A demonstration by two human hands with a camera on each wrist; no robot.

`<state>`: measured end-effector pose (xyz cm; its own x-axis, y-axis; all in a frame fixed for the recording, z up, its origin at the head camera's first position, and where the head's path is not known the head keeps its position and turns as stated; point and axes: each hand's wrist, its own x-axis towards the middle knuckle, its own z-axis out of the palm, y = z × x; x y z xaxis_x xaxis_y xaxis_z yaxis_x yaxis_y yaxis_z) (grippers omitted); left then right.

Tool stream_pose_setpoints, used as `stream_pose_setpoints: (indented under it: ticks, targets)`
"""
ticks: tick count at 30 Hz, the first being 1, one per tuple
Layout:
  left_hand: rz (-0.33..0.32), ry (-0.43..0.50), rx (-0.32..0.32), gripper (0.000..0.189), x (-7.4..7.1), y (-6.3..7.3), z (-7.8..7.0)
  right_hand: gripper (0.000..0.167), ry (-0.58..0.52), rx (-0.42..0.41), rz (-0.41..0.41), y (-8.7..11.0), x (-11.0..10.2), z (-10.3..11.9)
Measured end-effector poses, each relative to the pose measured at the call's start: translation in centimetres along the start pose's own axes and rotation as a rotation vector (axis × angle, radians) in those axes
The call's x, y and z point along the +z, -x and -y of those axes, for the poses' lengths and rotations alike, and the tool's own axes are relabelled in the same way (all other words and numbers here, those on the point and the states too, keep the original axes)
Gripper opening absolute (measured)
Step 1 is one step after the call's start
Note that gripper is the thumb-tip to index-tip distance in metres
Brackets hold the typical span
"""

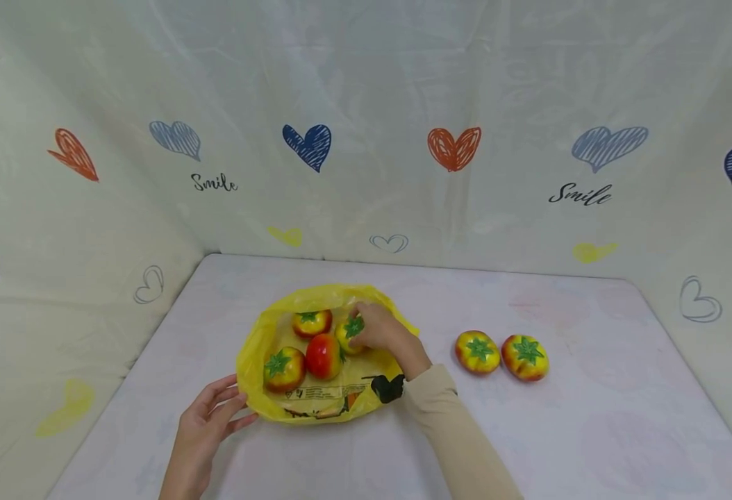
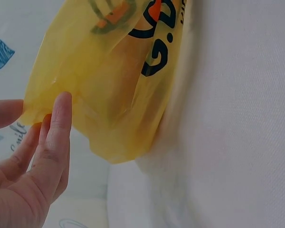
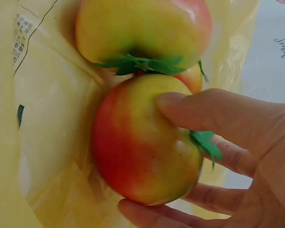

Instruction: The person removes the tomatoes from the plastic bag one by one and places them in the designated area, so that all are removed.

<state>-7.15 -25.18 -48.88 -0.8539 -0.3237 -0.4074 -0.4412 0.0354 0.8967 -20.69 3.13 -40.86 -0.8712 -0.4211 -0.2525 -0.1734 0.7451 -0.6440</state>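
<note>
An open yellow plastic bag [image 1: 306, 298] with dark print lies spread on the table, several red-and-yellow tomatoes with green star-shaped tops inside it. My right hand [image 1: 383, 329] reaches into the bag from the right and grips one tomato [image 3: 133, 142], the thumb on its near side and the fingers curled round below. Against it in the right wrist view sits another tomato [image 3: 142, 28]. At the bag's left side, my left hand [image 1: 206, 417] pinches the plastic edge between thumb and fingers. The left wrist view shows the bag's printed outer wall [image 2: 104, 85] beside those fingers.
Two more tomatoes, one left [image 1: 477, 352] and one right [image 1: 525, 357], rest side by side on the white table [image 1: 603, 403] right of the bag. A pale curtain [image 1: 366, 69] printed with hearts and "Smile" rises behind the table and along both sides.
</note>
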Motion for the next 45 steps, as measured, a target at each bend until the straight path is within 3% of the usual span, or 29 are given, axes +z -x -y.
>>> stream_pose_setpoints:
  ticks: [6,10,19,26,33,40,45]
  targets:
    - [0.007,0.001,-0.003,0.069,0.1,0.0,0.1,0.041,0.04,-0.002,0.044,0.8,-0.1,0.5]
    - [0.007,-0.002,0.002,0.07,0.1,0.1,0.1,0.042,0.036,0.009,0.032,1.7,-0.3,0.7]
    - [0.026,0.018,0.053,0.066,-0.2,0.3,-0.1,0.046,-0.053,-0.057,-0.104,5.2,-1.2,0.3]
    - [-0.002,-0.014,0.019,0.067,0.0,0.3,-0.1,0.048,-0.162,-0.094,-0.241,8.7,-1.1,-0.9]
    - [0.022,-0.014,0.028,0.065,0.2,1.6,-1.4,0.051,-0.214,-0.056,-0.326,11.3,-1.0,-1.4]
    - [0.005,-0.026,0.029,0.065,0.8,3.6,-3.5,0.053,-0.22,-0.028,-0.364,13.4,-1.0,-2.3]
    - [0.021,-0.043,-0.005,0.063,0.8,3.8,-3.9,0.053,-0.237,0.0,-0.378,14.5,-0.8,-3.3]
